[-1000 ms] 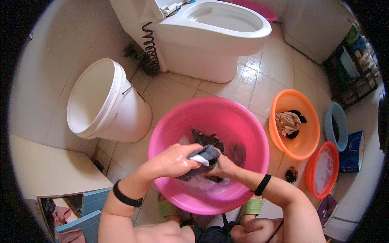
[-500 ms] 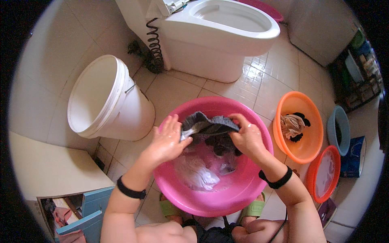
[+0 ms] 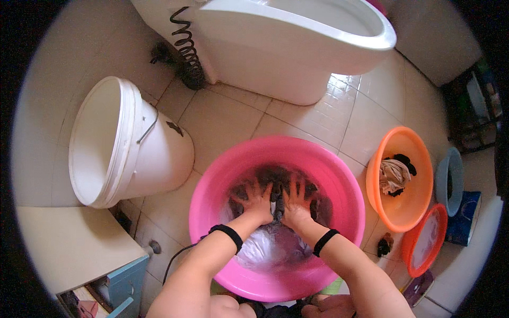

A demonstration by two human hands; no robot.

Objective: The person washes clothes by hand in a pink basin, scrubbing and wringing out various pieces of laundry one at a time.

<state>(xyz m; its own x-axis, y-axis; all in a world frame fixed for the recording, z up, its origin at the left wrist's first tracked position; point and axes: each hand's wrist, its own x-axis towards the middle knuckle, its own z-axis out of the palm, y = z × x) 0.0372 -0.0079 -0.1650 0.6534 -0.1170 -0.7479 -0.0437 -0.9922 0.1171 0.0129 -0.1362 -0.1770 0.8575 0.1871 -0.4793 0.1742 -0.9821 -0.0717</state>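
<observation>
A large pink basin (image 3: 347, 204) holds soapy water and wet clothes. My left hand (image 3: 256, 202) lies on a dark grey-black cloth (image 3: 271, 174) in it, palm down with the fingers spread. Beside it, my right hand (image 3: 296, 205) presses on the same dark cloth, its fingers also spread. The fingertips of both are partly under the water. Nearer to me, a white cloth (image 3: 259, 249) sits in the suds below my wrists. Each forearm has a black band around it.
A white bucket (image 3: 159, 153) stands at the left, above a cabinet (image 3: 79, 233). The toilet (image 3: 275, 58) is at the far side. At the right are an orange basin (image 3: 419, 191) with clothes, a red-orange basin (image 3: 438, 241) of whitish liquid and a blue basin (image 3: 454, 183).
Both hands have gone down into the basin and drawn closer together. The dark cloth, held up and stretched between them before, now lies in the water under spread fingers.
</observation>
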